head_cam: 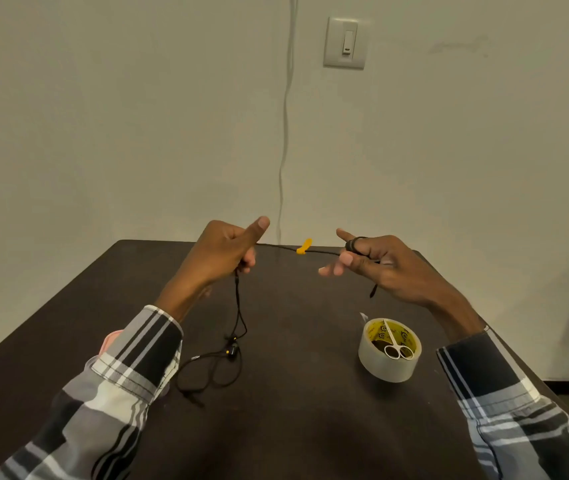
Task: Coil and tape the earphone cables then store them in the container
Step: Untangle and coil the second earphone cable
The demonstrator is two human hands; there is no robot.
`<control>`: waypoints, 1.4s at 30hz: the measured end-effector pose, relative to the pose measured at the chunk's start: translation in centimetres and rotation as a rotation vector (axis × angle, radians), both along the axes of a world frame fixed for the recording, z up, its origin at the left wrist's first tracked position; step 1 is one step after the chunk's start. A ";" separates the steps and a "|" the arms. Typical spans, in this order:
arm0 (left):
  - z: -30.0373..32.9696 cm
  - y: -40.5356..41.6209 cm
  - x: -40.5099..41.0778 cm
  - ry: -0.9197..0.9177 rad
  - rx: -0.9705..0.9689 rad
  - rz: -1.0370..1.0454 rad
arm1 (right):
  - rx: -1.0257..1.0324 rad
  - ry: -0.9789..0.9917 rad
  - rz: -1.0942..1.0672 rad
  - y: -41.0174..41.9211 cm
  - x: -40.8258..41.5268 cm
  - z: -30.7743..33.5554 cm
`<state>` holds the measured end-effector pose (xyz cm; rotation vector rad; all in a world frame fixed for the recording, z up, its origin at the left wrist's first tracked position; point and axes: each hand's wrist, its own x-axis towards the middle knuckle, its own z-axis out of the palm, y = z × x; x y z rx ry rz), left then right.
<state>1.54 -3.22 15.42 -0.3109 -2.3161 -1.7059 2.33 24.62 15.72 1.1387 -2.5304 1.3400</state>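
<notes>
Black cable (321, 251) runs taut between the two hands above the dark table (293, 427), with a small yellow clip (304, 246) on the stretch between them. By the look of it the coiling step is under way: a few turns of cable already sit round the index finger of the right hand (385, 263), and a short loose end hangs below that palm.

The left hand (222, 252) is closed round the cable, thumb pointing up and away, fingers curled in; from under it the rest of the cable drops to the table and lies in loose loops, with the earbuds (232, 348) among them, near the left sleeve (130, 368). The right hand is raised at about the same height, palm turned inward, index finger pointing toward the left hand, the other fingers half bent; the thumb seems to pin the wound turns.

Next, the left hand would likely feed cable while the right winds further turns, keeping light tension so the loops do not slip off the finger. The slack on the table may snag as it lifts.

Tape (389, 351) stands to the right, well apart from the hands, with small scissors (395, 345) resting across its top. No container can be made out for certain.
</notes>
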 end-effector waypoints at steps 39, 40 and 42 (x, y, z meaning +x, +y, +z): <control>-6.1 4.6 2.0 -0.030 -0.220 -0.275 | -0.924 -0.068 0.000 -2.3 0.6 2.1; -5.8 4.3 2.0 -0.024 -0.219 -0.260 | -0.833 -0.027 -0.031 -2.2 0.6 1.8; -5.0 3.7 2.1 0.008 -0.215 -0.231 | -0.610 0.028 -0.083 -2.1 0.4 1.1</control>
